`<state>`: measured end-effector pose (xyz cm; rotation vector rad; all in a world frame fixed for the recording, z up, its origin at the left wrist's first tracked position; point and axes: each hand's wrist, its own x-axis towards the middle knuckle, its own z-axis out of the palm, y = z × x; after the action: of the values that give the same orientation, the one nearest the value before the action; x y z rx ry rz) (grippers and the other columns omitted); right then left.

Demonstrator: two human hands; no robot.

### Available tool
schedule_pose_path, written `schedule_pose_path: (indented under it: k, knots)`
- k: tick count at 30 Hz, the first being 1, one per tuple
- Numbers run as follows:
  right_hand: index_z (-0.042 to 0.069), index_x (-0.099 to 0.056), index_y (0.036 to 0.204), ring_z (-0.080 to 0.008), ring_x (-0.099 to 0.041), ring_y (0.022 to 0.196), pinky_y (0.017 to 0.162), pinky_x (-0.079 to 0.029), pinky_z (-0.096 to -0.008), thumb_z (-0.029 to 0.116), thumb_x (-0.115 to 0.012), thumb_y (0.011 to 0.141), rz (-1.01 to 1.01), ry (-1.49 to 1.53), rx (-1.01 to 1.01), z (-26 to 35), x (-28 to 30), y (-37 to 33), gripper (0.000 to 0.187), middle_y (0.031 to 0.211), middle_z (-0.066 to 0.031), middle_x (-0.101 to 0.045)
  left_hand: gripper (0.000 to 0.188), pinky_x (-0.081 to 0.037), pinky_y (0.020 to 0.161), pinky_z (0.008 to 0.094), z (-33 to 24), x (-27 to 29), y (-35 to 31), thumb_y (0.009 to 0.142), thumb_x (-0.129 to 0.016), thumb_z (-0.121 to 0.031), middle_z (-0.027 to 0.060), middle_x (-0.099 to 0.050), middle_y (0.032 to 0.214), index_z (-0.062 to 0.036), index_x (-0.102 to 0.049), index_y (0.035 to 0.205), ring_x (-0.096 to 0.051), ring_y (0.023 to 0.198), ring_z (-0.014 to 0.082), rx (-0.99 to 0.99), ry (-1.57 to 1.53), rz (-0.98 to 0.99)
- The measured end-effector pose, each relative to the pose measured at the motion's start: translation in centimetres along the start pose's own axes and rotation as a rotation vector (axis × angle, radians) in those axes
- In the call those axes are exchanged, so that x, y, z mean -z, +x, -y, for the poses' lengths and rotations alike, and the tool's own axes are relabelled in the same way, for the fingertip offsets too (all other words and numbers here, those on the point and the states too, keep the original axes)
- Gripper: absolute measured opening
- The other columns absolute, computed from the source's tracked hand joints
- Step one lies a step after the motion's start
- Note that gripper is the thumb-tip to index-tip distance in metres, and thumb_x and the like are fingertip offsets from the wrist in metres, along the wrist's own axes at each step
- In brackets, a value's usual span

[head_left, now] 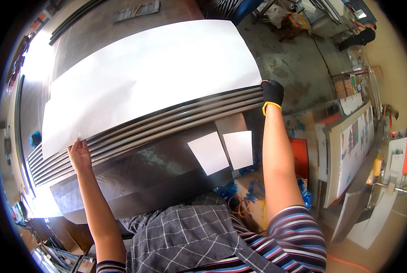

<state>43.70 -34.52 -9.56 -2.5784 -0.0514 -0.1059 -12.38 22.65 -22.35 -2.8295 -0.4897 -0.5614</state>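
A large white sheet lies across a row of several long dark metal tubes. My left hand, bare, pinches the sheet's near edge toward the left, thumb and fingers closed on it. My right hand wears a black fingerless-looking glove with a yellow cuff and is closed at the sheet's near right corner, beside the tube ends; its fingertips are partly hidden. On the near side of the tubes, two small white tapered pieces lie side by side on a dark panel.
A grey slotted piece rests on the far part of the work table. To the right stands a rack of upright boards. Blue plastic film and a coiled orange cord are near my waist. Another person is far off, upper right.
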Motion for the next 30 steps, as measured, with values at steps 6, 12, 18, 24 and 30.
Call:
schedule_pose_path:
  k: [6,12,18,24,30]
  knots:
    - [0.002,-0.07,0.077,-0.04,-0.065,0.076,0.068,-0.051,-0.0434,0.03,-0.061,0.073,0.022,-0.051,-0.029,0.1,-0.1,0.4,0.03,0.078,-0.0224,-0.066,0.024,-0.056,0.081,0.0354,-2.5,1.1,1.4,0.088,-0.057,0.008,0.0077,-0.064,0.103,-0.0077,-0.053,0.106,-0.064,0.094,0.019,0.265,-0.225,-0.022]
    - [0.004,-0.072,0.083,-0.0347,-0.068,0.078,0.069,-0.051,-0.0426,0.03,-0.06,0.074,0.165,-0.189,0.161,-5.3,-3.9,5.7,0.03,0.081,-0.0202,-0.068,0.016,-0.056,0.079,0.0368,-2.4,6.2,3.2,0.089,-0.061,0.0,0.0099,-0.061,0.099,-0.0062,-0.051,0.1,-0.061,0.091,0.0223,1.463,-1.772,-0.517]
    - [0.003,-0.07,0.096,-0.0351,-0.065,0.084,0.076,-0.047,-0.0431,0.04,-0.052,0.087,0.51,-0.435,0.134,-5.1,-3.3,7.5,0.042,0.095,-0.0211,-0.069,0.006,-0.05,0.055,0.0226,3.1,10.6,1.6,0.087,-0.065,-0.009,0.0005,-0.058,0.074,-0.0084,-0.059,0.085,-0.057,0.066,0.0124,1.523,-1.69,-0.491]
    - [-0.002,-0.069,0.093,-0.0226,-0.059,0.08,0.076,-0.045,-0.0361,0.034,-0.062,0.085,0.351,0.002,-0.06,-6.8,-1.5,7.0,0.038,0.089,-0.0125,-0.069,0.01,-0.05,0.052,0.0204,6.2,11.9,2.6,0.086,-0.068,-0.009,0.0052,-0.063,0.079,-0.0027,-0.061,0.091,-0.063,0.07,0.0145,1.801,-1.476,-0.36]
    - [-0.002,-0.069,0.096,-0.0196,-0.056,0.082,0.078,-0.044,-0.0347,0.032,-0.064,0.085,0.304,0.128,-0.138,-8.8,-1.0,7.6,0.036,0.095,-0.0092,-0.067,0.009,-0.037,0.039,0.0259,7.8,11.7,2.6,0.078,-0.071,-0.008,0.0023,-0.054,0.063,-0.0028,-0.064,0.081,-0.049,0.049,0.0113,1.762,-1.119,0.013]
